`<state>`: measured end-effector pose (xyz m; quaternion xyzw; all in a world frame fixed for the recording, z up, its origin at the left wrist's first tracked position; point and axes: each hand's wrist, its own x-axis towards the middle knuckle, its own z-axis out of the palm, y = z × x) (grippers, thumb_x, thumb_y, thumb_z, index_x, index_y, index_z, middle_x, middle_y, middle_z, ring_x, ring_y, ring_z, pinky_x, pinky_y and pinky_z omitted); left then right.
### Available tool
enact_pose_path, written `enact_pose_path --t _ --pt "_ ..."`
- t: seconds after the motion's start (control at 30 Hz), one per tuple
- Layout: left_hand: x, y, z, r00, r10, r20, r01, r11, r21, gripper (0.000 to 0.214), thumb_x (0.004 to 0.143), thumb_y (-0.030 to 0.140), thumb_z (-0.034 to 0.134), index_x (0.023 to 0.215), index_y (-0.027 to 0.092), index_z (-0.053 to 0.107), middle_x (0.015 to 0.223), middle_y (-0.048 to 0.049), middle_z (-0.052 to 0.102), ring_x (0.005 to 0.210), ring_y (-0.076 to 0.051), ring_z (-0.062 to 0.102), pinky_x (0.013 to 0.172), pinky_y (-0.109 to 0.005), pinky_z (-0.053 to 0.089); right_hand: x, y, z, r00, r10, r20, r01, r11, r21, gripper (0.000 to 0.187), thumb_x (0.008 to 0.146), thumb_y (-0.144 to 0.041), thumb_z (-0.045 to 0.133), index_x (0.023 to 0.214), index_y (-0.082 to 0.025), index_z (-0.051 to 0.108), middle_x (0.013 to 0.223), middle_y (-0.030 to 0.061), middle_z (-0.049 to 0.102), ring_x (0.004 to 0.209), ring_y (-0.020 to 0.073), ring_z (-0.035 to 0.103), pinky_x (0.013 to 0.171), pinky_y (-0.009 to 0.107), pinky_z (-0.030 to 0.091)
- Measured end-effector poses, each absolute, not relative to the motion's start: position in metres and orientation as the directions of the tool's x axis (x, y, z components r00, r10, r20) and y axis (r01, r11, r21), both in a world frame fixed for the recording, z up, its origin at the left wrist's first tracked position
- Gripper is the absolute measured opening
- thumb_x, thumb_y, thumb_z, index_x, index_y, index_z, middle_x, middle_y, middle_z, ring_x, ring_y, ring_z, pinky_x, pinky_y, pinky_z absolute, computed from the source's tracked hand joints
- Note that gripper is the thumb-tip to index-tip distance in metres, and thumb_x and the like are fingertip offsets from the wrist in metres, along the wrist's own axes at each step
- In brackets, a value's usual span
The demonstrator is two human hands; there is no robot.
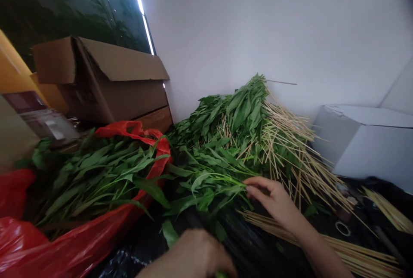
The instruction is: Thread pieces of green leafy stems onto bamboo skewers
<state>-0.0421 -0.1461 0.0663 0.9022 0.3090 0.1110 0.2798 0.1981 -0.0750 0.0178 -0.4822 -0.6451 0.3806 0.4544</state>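
My right hand (272,196) pinches the cut ends of leafy green stems (222,179) between thumb and fingertips; their long narrow leaves point left. Low in the view, my left hand (196,254) is curled and slightly blurred. A bit of green stem (221,274) shows at its fingers, and the rest is cut off by the frame. Behind the right hand rises a heap of greens (245,110) bundled on thin wooden sticks (287,127). Loose sticks (342,245) lie under my right forearm.
On the left, an open red plastic bag (112,222) holds more leafy greens (97,174). A cardboard box (125,93) stands behind it, and a white box (371,144) sits at right. Black plastic sheeting (129,252) covers the surface. A roll of tape (342,228) lies near the sticks.
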Motion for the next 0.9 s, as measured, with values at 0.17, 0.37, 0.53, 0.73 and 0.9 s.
enact_pose_path --t 0.17,0.37,0.53,0.73,0.9 --pt "-0.038 -0.098 0.077 0.367 0.791 0.489 0.821 -0.523 0.230 0.021 0.092 0.022 0.053 0.106 0.024 0.069 0.088 -0.0039 0.070 0.080 -0.020 0.067 0.067 -0.027 0.046 0.193 -0.080 0.020 -0.150 0.963 0.222 0.303 0.259 -0.917 0.024 0.086 -0.036 0.057 0.096 -0.019 0.071 0.079 0.0021 0.070 0.073 0.0178 0.064 0.070 0.029 0.050" --pt "-0.034 -0.072 0.060 0.493 0.745 0.449 0.852 -0.518 -0.076 0.006 0.087 0.022 0.062 0.091 0.023 0.067 0.080 0.0003 0.067 0.071 -0.019 0.065 0.058 -0.026 0.041 0.187 -0.084 0.025 -0.168 0.964 0.205 0.315 0.250 -0.916 0.026 0.086 -0.037 0.056 0.094 -0.017 0.071 0.073 0.0027 0.070 0.069 0.0174 0.064 0.065 0.027 0.048" --pt "-0.040 -0.065 0.056 0.674 0.642 0.365 0.735 -0.630 -0.250 0.007 0.089 0.019 0.056 0.087 0.019 0.063 0.076 -0.0012 0.063 0.067 -0.018 0.061 0.056 -0.027 0.038 0.183 -0.084 0.026 -0.200 0.967 0.158 0.272 0.209 -0.939 0.029 0.087 -0.038 0.054 0.095 -0.016 0.072 0.067 0.0023 0.068 0.065 0.0164 0.062 0.059 0.025 0.046" --pt "-0.049 -0.061 0.053 0.708 0.613 0.351 0.692 -0.700 -0.174 0.009 0.086 0.018 0.053 0.081 0.017 0.060 0.076 -0.0026 0.060 0.067 -0.017 0.057 0.057 -0.027 0.037 0.186 -0.085 0.024 -0.228 0.958 0.174 0.311 0.241 -0.919 0.026 0.085 -0.036 0.057 0.096 -0.018 0.073 0.073 0.0019 0.070 0.068 0.0172 0.063 0.065 0.027 0.048" --pt "-0.049 -0.059 0.059 0.545 0.732 0.409 0.667 -0.674 0.316 0.012 0.079 0.012 0.050 0.071 0.016 0.059 0.070 -0.0005 0.057 0.067 -0.014 0.054 0.062 -0.023 0.038 0.181 -0.086 0.026 -0.230 0.943 0.242 0.337 0.311 -0.889 0.019 0.083 -0.032 0.061 0.089 -0.020 0.075 0.087 0.0034 0.075 0.081 0.0204 0.068 0.076 0.030 0.049"
